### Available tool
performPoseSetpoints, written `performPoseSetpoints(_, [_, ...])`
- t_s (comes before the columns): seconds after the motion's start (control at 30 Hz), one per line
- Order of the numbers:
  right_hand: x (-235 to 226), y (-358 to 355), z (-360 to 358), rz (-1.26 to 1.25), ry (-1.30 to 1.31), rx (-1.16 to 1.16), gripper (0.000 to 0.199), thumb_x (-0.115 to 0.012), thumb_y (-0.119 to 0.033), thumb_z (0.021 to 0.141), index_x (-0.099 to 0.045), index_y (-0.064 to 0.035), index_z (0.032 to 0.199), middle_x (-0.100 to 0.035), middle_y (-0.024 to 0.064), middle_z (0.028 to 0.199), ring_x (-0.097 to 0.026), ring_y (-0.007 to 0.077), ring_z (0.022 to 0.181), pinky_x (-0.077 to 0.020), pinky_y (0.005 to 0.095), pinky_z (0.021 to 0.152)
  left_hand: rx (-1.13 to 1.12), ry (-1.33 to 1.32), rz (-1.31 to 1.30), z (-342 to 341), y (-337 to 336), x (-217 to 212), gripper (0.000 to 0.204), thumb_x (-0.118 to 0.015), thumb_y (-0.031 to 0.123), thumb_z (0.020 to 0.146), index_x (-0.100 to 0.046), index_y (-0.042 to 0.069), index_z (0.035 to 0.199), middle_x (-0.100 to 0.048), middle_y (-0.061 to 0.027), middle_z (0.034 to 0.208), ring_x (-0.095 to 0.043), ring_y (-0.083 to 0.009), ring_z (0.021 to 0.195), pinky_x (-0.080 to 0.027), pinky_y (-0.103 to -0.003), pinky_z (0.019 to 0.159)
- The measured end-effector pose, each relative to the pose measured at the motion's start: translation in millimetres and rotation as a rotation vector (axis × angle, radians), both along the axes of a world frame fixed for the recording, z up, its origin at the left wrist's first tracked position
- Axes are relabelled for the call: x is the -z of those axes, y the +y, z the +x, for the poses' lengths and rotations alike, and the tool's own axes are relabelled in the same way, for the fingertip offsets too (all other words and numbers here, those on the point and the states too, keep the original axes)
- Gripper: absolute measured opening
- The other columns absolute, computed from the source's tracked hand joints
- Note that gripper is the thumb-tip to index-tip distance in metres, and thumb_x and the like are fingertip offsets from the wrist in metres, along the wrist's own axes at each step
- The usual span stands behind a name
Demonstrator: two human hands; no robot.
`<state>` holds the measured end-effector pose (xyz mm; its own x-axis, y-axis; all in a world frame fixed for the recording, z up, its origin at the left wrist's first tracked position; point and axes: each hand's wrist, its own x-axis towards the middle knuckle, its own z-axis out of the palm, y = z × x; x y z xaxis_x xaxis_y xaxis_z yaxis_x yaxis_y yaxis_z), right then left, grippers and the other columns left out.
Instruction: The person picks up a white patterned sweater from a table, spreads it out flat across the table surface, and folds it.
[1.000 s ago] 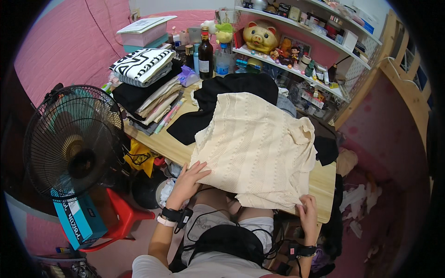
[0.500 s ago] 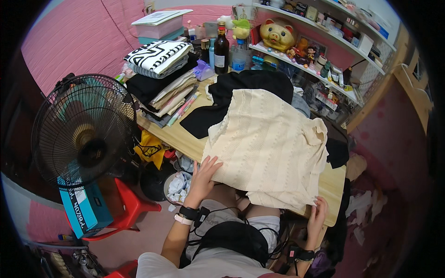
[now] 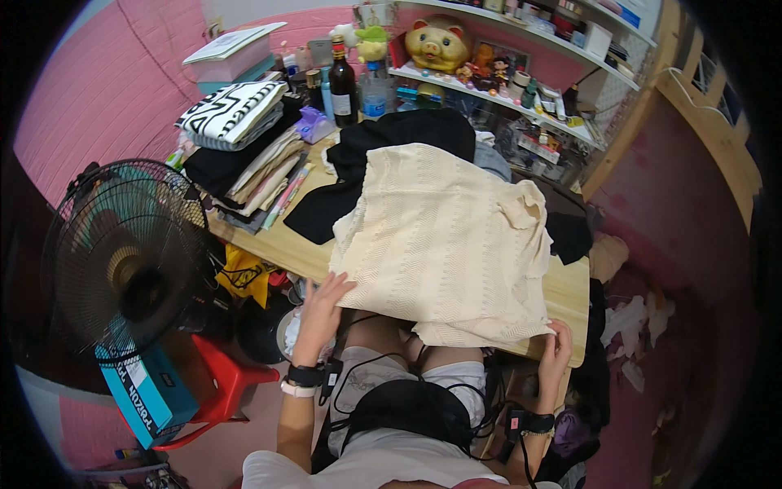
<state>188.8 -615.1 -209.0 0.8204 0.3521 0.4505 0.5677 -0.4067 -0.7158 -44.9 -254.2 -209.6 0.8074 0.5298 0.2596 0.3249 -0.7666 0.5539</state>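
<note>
A cream knit garment (image 3: 440,244) with openwork stripes lies spread across the wooden table, its lower hem hanging slightly past the front edge. At its lower left corner is my left hand (image 3: 322,308), fingers stretched out and touching the fabric near the edge. My right hand (image 3: 557,349) pinches the lower right corner of the garment between thumb and fingers. Behind and partly beneath the knit lies black clothing (image 3: 407,138), with a black part also showing at the right.
On the table's (image 3: 303,259) left stands a stack of folded clothes (image 3: 236,155), near a dark glass bottle (image 3: 343,85) and a purple pack (image 3: 314,125). A black fan (image 3: 126,261) and red stool (image 3: 232,379) are at the left. Shelves (image 3: 497,98) hold small items behind.
The whole view has shifted, so most things sit farther left in the picture. Both hands stay at the garment's lower corners, and the fabric lies almost the same.
</note>
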Motion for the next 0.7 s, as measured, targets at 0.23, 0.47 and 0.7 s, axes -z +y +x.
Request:
performPoseSetpoints(0.23, [-13.3, 10.7, -13.7, 0.118, 0.112, 0.039, 0.012, -0.046, 0.002, 0.086, -0.054, 0.0038, 0.094, -0.053, 0.0128, 0.088, -0.053, 0.0248, 0.081, -0.0420, 0.0293, 0.075, -0.039, -0.089, -0.064, -4.8, -1.9, -7.6, 0.044, -0.046, -0.009, 0.072, -0.061, 0.005, 0.111, -0.056, -0.0164, 0.122, -0.048, -0.0351, 0.118, -0.035, -0.042, 0.102])
performPoseSetpoints(0.47, [-22.7, -22.8, 4.6, -0.119, 0.054, -0.067, 0.013, -0.049, 0.003, 0.077, -0.054, 0.0035, 0.089, -0.051, 0.0136, 0.078, -0.052, 0.0252, 0.075, -0.0418, 0.0313, 0.070, -0.072, -0.122, -0.224, -12.7, 7.5, -7.3, 0.042, -0.046, -0.008, 0.068, -0.061, 0.001, 0.107, -0.059, -0.0193, 0.115, -0.053, -0.0370, 0.111, -0.040, -0.039, 0.098])
performPoseSetpoints(0.7, [-86.2, 10.5, 54.3, -0.299, 0.350, -0.296, 0.031, -0.051, -0.006, 0.086, -0.050, -0.0020, 0.117, -0.055, 0.0080, 0.106, -0.056, 0.0164, 0.083, -0.0448, 0.0269, 0.079, 0.032, -0.275, -0.265, 51.1, 84.6, -48.0, 0.028, -0.050, -0.001, 0.078, -0.061, -0.001, 0.104, -0.064, -0.0161, 0.100, -0.062, -0.0242, 0.094, -0.047, -0.031, 0.083])
